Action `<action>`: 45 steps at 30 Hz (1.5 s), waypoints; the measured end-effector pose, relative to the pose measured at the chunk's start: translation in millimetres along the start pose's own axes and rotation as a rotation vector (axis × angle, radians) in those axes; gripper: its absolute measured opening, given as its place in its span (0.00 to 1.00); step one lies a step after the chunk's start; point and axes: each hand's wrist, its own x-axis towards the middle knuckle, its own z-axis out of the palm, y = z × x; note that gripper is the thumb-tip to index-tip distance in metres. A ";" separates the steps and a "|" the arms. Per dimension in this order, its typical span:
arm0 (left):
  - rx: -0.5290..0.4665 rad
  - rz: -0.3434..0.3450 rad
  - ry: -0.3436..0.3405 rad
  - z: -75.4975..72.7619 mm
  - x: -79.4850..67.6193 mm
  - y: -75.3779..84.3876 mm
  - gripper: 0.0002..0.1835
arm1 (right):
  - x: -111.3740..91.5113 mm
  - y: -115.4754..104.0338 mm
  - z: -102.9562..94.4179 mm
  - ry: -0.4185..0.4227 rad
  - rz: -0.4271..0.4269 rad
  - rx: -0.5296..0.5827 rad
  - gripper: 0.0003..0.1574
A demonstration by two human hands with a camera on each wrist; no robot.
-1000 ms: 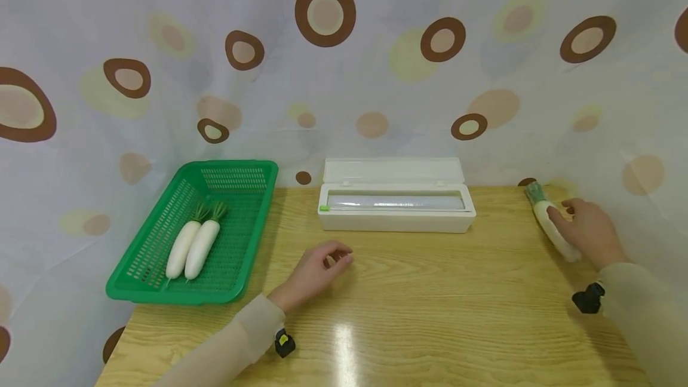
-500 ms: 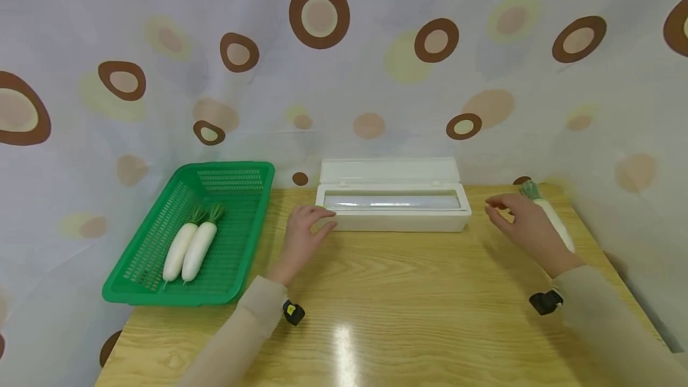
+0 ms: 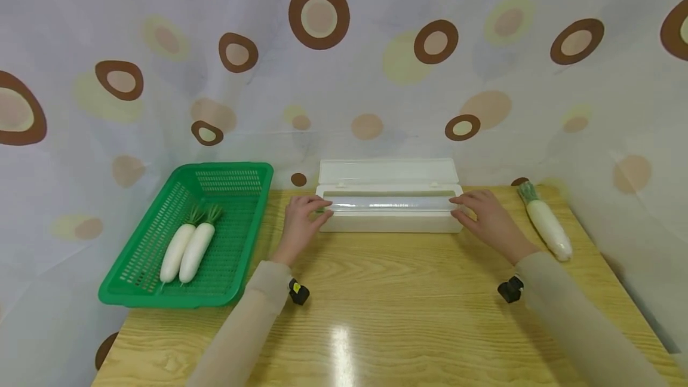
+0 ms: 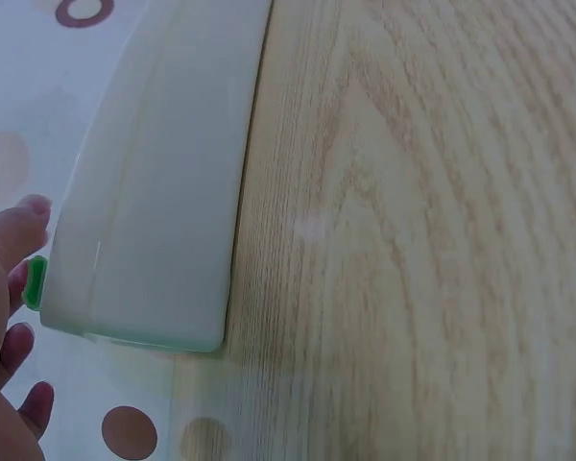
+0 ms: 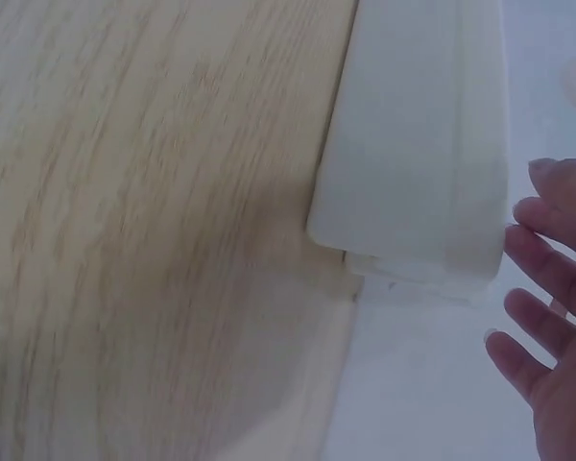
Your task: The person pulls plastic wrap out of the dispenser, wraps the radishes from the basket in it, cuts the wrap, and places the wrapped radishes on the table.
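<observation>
A white cling film dispenser [image 3: 389, 223] stands at the back of the table with its lid [image 3: 387, 171] raised. A shiny film roll [image 3: 389, 203] lies inside. At the dispenser's left end is my left hand [image 3: 302, 220], thumb and fingertips right by the green slide cutter [image 4: 36, 282]. My right hand [image 3: 491, 223] reaches the right end, fingertips at the top edge. In the right wrist view its fingers [image 5: 547, 264] are spread and gently bent. Both hands show a gap between thumb and fingers, with nothing visibly gripped.
A green basket [image 3: 248, 243] on the left contains two white radishes [image 3: 196, 252] with trimmed green tops. On the right lies another radish [image 3: 549, 227], glossy as if covered in film. A patterned cloth [image 3: 371, 88] hangs behind the wooden table [image 3: 408, 303].
My right hand has left the radish on the right and moved left to the dispenser's right end. My left hand has moved up to its left end.
</observation>
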 end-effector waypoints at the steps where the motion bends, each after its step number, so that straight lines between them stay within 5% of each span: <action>1: 0.001 -0.012 -0.009 0.4 0.9 -0.5 0.13 | 1.2 1.3 1.2 0.003 -0.016 -0.011 0.18; 14: -0.050 -0.163 -0.104 -0.1 9.3 -5.3 0.09 | 9.8 14.3 10.2 0.049 -0.068 -0.004 0.04; 23: -0.122 -0.270 -0.051 5.0 14.3 -1.1 0.10 | 17.5 12.5 9.1 0.023 -0.004 0.053 0.04; 31: -0.088 -0.258 -0.028 11.2 16.6 0.4 0.10 | 23.7 12.8 10.5 -0.041 -0.015 -0.056 0.06; 37: 0.024 -0.176 -0.029 9.3 19.9 3.9 0.09 | 23.4 11.4 7.6 -0.059 0.016 0.029 0.06; 45: 0.084 -0.177 -0.129 3.1 21.2 5.5 0.08 | 23.3 13.0 8.7 -0.040 -0.021 0.046 0.03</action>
